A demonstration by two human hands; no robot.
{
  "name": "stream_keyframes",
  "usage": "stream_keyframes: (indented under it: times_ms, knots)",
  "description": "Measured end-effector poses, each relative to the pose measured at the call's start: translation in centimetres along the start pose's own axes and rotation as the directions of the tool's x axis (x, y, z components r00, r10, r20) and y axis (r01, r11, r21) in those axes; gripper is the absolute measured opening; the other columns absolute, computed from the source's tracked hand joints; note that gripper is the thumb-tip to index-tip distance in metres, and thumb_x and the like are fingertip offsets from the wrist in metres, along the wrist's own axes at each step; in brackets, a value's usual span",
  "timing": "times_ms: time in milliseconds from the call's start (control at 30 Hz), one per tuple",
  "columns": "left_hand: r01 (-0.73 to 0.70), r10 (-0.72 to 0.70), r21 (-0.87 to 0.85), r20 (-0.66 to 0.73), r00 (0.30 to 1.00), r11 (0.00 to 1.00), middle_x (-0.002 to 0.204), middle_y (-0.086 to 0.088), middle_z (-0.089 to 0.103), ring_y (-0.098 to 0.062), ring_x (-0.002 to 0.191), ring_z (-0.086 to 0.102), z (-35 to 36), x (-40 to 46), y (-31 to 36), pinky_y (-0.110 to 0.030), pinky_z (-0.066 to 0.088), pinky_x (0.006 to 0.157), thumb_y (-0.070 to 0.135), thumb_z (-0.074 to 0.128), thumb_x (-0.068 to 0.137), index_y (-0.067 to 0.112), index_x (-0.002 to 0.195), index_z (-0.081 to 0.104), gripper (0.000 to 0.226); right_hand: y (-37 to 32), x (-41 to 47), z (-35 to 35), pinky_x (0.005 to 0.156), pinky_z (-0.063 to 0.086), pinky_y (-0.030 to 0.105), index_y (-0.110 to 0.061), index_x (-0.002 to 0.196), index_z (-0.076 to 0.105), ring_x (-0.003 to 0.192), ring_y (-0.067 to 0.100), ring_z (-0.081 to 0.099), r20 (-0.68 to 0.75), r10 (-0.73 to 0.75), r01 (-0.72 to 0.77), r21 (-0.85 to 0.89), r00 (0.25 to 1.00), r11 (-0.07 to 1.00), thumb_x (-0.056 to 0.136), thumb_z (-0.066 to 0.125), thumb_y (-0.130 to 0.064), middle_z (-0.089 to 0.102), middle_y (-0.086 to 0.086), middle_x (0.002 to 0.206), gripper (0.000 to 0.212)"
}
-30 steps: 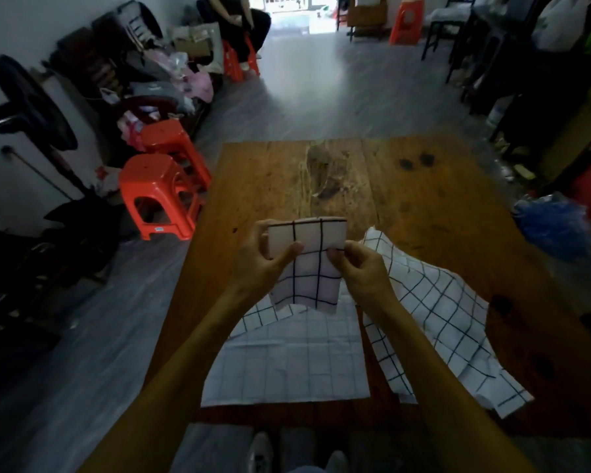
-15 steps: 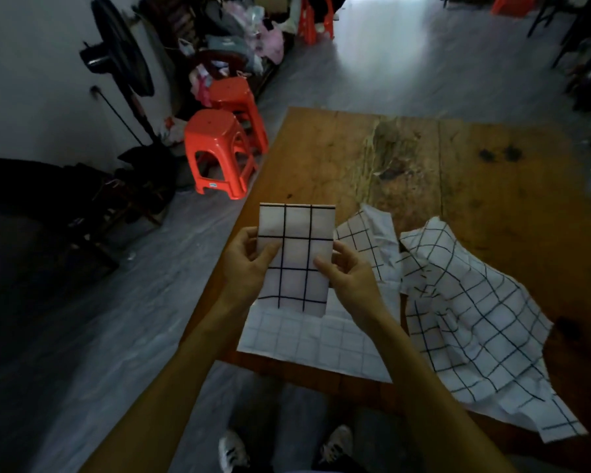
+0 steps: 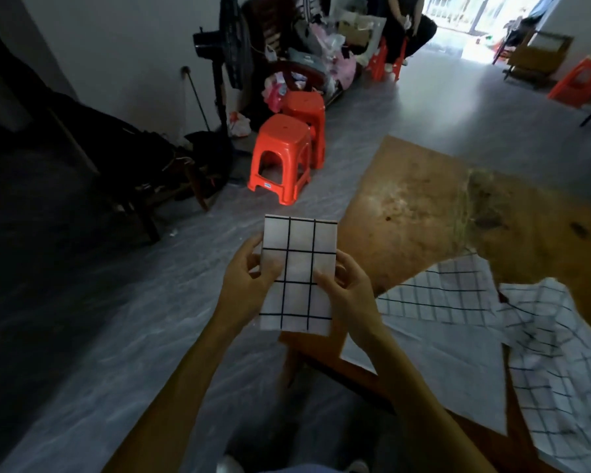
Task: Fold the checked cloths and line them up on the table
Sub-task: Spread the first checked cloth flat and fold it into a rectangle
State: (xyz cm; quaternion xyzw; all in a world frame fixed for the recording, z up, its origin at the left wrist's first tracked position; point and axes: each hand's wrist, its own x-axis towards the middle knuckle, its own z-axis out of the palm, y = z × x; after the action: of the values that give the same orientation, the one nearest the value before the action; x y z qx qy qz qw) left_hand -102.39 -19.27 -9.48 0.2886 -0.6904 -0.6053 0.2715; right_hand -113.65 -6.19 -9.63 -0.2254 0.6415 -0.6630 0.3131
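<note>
Held up off the table, just past its left edge, between both hands: a folded cloth (image 3: 297, 274), small neat rectangle, white with black grid lines, three squares across; left hand (image 3: 248, 285) pinching its 9 o'clock edge with thumb on the front face, right hand (image 3: 347, 288) pinching the 3 o'clock edge likewise, the two kept apart by the cloth's width. Likely light and limp, soft enough to spring open if released carelessly; best gripped along the side edges through all layers, as now, then laid flat and pressed. Lower right, at 4 o'clock: a flat unfolded cloth (image 3: 434, 367) spread over the table corner, paler side up in front, and a crumpled checked cloth (image 3: 560, 353) lying partly on it, both not yet folded. Beyond, at 2 o'clock: bare worn wooden table (image 3: 410, 206), stained. Farther, at 12 o'clock: red plastic stools (image 3: 284, 155) on the grey floor.
</note>
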Motion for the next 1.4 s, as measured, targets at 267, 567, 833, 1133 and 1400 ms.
stream_keyframes:
  times_ms: [267,567,833,1133,1400]
  knots:
    - [0.023,-0.02,0.025,-0.139,0.99,0.999,0.108,0.013,0.062,0.007,0.089,0.06,-15.0,1.0,-2.4,-0.007,0.047,0.069,0.004,0.067,0.085,0.044,0.125,0.041,0.063,1.7,3.2,15.3,0.09,0.054,0.043,-0.013,0.121,0.058,0.101,0.021,0.066,0.102,-0.009,0.02,-0.107,0.995,0.994,0.091,0.061,-0.008,0.068,0.008,0.11,0.03]
    - [0.08,-0.079,-0.007,-0.24,0.968,0.997,0.104,-0.002,0.068,-0.013,0.092,0.066,-20.9,7.7,-5.3,-0.014,0.052,0.068,0.013,0.066,0.088,0.04,0.136,0.041,0.061,1.6,11.6,22.2,0.075,0.053,0.021,-0.005,0.102,0.064,0.084,0.016,0.063,0.21,-0.039,0.07,-0.145,0.977,0.987,0.089,0.06,0.001,0.066,0.02,0.097,0.015]
    - [0.154,-0.138,0.055,-0.225,0.965,0.987,0.104,0.015,0.064,0.004,0.092,0.064,-22.2,20.9,-6.1,-0.016,0.053,0.076,0.01,0.061,0.09,0.026,0.137,0.041,0.053,3.8,25.3,24.9,0.075,0.052,0.025,-0.016,0.105,0.066,0.089,0.014,0.067,0.132,-0.055,0.054,0.011,0.99,0.998,0.086,0.062,0.002,0.072,0.002,0.096,0.026]
    - [0.187,-0.173,0.079,-0.155,0.973,0.979,0.105,0.006,0.07,-0.005,0.094,0.067,-20.7,38.5,-3.3,-0.036,0.056,0.086,0.015,0.062,0.09,0.026,0.119,0.056,0.031,-0.3,40.7,22.8,0.084,0.056,0.037,-0.01,0.119,0.06,0.1,0.022,0.067,0.05,-0.06,0.056,0.086,0.997,0.995,0.089,0.064,-0.006,0.07,0.007,0.107,0.03]
    - [0.174,-0.175,0.014,0.043,0.984,0.985,0.097,-0.002,0.072,-0.018,0.089,0.07,-15.4,51.3,-5.0,-0.039,0.057,0.079,0.012,0.063,0.089,0.012,0.115,0.059,0.026,-1.2,50.2,17.8,0.083,0.057,0.036,-0.005,0.122,0.057,0.098,0.024,0.068,-0.184,-0.027,0.049,0.114,0.983,0.992,0.088,0.062,-0.002,0.07,0.012,0.107,0.034]
